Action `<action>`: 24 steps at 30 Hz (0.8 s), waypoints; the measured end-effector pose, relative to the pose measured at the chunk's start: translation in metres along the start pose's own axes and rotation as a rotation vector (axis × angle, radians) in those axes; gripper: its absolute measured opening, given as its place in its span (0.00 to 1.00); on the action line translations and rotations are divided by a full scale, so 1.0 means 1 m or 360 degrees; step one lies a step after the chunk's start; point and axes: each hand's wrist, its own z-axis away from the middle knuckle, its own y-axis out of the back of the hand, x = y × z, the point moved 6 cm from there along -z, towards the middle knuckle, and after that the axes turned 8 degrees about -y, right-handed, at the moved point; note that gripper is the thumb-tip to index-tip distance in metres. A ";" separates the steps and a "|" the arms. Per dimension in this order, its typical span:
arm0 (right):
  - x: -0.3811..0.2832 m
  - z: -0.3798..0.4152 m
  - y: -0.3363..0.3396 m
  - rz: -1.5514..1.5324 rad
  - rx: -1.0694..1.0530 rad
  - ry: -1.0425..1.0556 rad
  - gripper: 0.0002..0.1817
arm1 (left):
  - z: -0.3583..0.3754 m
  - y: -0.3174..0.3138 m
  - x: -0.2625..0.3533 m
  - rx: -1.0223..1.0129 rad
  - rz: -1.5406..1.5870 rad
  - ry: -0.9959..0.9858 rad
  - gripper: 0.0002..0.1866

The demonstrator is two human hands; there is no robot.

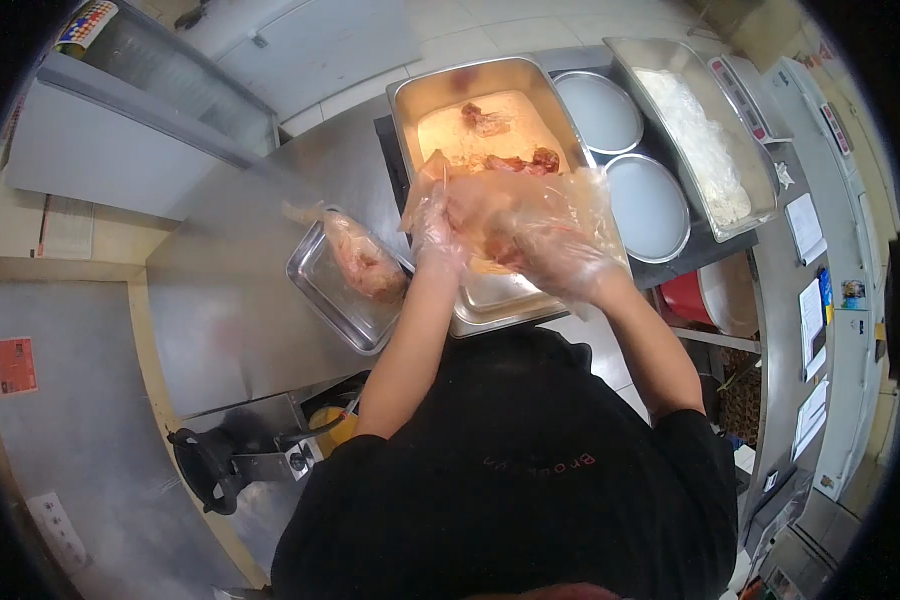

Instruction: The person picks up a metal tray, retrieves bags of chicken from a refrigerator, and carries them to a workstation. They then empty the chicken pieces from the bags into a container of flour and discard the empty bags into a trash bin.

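Observation:
Both my hands wear clear plastic gloves over a deep steel pan. My left hand (436,238) is closed on the left edge of a clear plastic bag (580,195), smeared orange inside. My right hand (560,262) grips the lower part of the bag; its fingers are blurred behind the plastic. The steel pan (402,100) holds orange liquid (440,130) and dark reddish pieces of meat (523,162). To the left of my left forearm, a pale raw bird, seemingly a whole chicken (358,258), lies on a shallow metal tray (315,290).
Two round pans (648,208) with pale contents stand right of the steel pan. Beyond them are a long container (760,190) of white powder and a scale (750,95). A black burner-like device (210,470) sits at lower left. Papers (806,228) lie at far right.

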 end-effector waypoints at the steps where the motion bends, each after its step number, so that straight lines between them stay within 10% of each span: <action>1: 0.002 0.009 0.005 0.0141 0.0134 0.0131 0.17 | -0.009 -0.002 0.001 -0.0088 0.0064 -0.0043 0.15; 6: 0.013 0.034 0.027 0.0021 0.0543 0.0624 0.13 | 0.002 -0.037 0.023 -0.0162 -0.0027 -0.0355 0.09; 10: 0.041 0.049 0.058 -0.0831 0.0998 0.0855 0.30 | -0.017 -0.007 0.060 -0.0152 0.0000 -0.0360 0.11; 12: 0.067 0.044 0.068 -0.1619 0.1006 0.0051 0.36 | 0.032 -0.024 0.095 -0.0024 -0.0095 -0.0555 0.11; 24: 0.106 -0.077 0.061 -0.0489 0.0542 -0.0394 0.46 | 0.050 0.047 0.135 0.0098 -0.0185 -0.0680 0.14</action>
